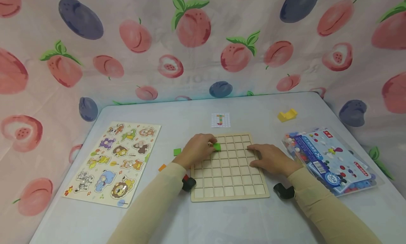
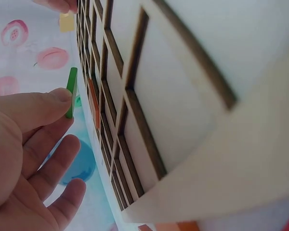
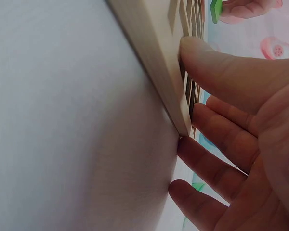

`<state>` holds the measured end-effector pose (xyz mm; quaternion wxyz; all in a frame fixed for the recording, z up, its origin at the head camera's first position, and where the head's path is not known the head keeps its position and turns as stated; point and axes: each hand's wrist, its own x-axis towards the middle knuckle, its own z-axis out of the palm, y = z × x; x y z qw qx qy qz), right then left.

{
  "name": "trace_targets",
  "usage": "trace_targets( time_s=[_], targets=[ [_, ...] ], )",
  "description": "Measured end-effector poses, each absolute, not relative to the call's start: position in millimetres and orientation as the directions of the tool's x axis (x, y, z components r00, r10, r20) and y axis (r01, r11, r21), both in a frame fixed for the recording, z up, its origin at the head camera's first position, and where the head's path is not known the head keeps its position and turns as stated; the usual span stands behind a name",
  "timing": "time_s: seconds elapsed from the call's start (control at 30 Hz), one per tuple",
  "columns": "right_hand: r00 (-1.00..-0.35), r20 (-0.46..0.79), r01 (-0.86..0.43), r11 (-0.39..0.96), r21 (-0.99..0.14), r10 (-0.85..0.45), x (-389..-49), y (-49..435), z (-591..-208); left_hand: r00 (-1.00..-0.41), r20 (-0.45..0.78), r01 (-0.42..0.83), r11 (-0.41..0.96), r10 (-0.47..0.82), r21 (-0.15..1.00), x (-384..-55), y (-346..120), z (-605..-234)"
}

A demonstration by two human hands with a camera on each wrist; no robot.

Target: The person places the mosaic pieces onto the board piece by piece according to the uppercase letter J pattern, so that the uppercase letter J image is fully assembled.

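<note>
The largest thing is the white-covered worktop (image 1: 222, 223), seen with its far edge and both side edges. Near its left edge lies a flat cream board with colourful animal pieces (image 1: 115, 163). By the right edge there is a clear plastic box with a blue and white label (image 1: 333, 161), with small coloured parts inside. Between these two lies a square, pale wooden board with a grid of cells (image 1: 226, 173).

The left hand (image 1: 196, 149) is above the far left corner of the grid board; it pinches a thin, green, square tile (image 1: 217, 146) between thumb and forefinger, and its other fingers are loosely bent. The right hand (image 1: 275, 157) is at the right edge of the grid board, with relaxed fingers which grip nothing; its thumb touches the board.

Near the worktop's far right corner is a yellow, notched block (image 1: 287, 115). Just beyond the grid board's far edge lies a white, gridded paper card with a coloured J-like figure (image 1: 220, 120). An orange tile (image 2: 94, 103) sits in the grid. On the worktop, left of the grid board, is a second green square tile (image 1: 177, 151), and nearer, a partly hidden orange piece (image 1: 162, 167).
</note>
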<state>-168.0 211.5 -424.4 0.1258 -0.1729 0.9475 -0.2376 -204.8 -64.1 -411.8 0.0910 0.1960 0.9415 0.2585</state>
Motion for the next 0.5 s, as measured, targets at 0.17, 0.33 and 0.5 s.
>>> trace_targets(
  time_s=[0.17,0.33,0.5],
  targets=[
    [-0.909,-0.157,-0.269,0.832,-0.486,-0.386,-168.3,211.3,-423.8,-0.9,-0.064,0.337,0.78,0.432,0.527,-207.7,-63.2,-413.0],
    [-0.909,-0.165,-0.262,0.834,-0.486,-0.382,-168.7,211.1,-423.4,-0.896,-0.06,0.348,0.779,0.44,0.522,-211.3,-61.0,-415.2],
    [-0.907,-0.168,-0.264,0.833,-0.487,-0.385,-169.0,211.5,-424.1,-0.895,-0.068,0.344,0.778,0.441,0.526,-214.1,-58.6,-417.8]
  ],
)
